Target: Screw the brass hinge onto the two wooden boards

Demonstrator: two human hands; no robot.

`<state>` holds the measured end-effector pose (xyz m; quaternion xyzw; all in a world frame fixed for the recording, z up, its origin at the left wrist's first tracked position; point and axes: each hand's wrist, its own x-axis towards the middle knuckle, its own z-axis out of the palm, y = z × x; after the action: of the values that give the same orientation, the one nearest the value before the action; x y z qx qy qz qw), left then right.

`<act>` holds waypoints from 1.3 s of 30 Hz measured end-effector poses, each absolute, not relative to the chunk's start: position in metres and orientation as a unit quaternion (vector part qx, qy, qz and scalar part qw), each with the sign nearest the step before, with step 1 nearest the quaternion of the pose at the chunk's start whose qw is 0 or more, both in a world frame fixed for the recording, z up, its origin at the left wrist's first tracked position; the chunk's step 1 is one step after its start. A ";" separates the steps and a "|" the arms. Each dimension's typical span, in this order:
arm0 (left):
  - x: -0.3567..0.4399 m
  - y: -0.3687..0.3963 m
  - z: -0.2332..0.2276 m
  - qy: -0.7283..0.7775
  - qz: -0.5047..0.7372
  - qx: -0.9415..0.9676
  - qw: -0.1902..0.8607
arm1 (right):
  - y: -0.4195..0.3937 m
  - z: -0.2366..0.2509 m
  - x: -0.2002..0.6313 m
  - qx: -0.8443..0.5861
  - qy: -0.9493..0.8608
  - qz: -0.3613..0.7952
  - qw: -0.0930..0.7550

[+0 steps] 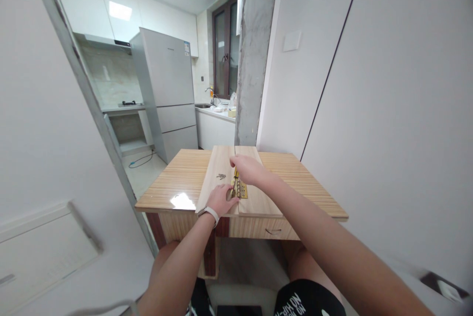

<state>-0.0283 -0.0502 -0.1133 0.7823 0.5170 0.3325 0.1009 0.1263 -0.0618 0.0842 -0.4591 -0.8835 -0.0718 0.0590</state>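
Observation:
Two pale wooden boards (219, 168) lie side by side on the table, and a brass-coloured hinge (243, 190) spans the seam between them. My right hand (247, 167) is closed around the yellow handle of a screwdriver (235, 174), whose shaft points down at the hinge's left leaf. Low on the boards, my left hand (221, 199) has its thumb and fingers around the near left part of the hinge, close to the screwdriver's tip. Whether a screw is between these fingers is hidden. A small pile of screws (221, 176) lies on the left board.
The striped wooden table (173, 173) has a drawer with a handle (273, 231) at its front. White walls stand close on both sides. Beyond the table are a grey fridge (173, 75), a kitchen counter with a sink (203, 106), and a cable (142, 159) on the floor.

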 end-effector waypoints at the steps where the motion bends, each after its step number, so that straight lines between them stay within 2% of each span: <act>1: -0.028 -0.050 -0.114 0.519 0.332 0.782 0.099 | -0.059 0.083 0.127 -0.461 -0.882 -0.066 0.064; 7: -0.027 -0.050 -0.114 0.517 0.338 0.781 0.091 | -0.051 0.070 0.127 -0.480 -0.874 -0.048 0.049; 16: -0.027 -0.053 -0.109 0.520 0.335 0.781 0.092 | -0.059 0.069 0.120 -0.500 -0.858 -0.114 0.024; 27: -0.027 -0.054 -0.106 0.528 0.323 0.780 0.095 | -0.049 0.074 0.119 -0.461 -0.887 -0.023 0.021; 33: -0.026 -0.056 -0.102 0.528 0.324 0.777 0.111 | -0.051 0.074 0.117 -0.507 -0.859 -0.070 0.023; 39: -0.026 -0.057 -0.102 0.532 0.322 0.776 0.107 | -0.055 0.080 0.115 -0.493 -0.866 -0.083 -0.004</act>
<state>-0.0256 -0.0573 -0.1017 0.7760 0.5319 0.3216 0.1073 0.1147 -0.0554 0.0798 -0.4933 -0.8659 -0.0827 -0.0039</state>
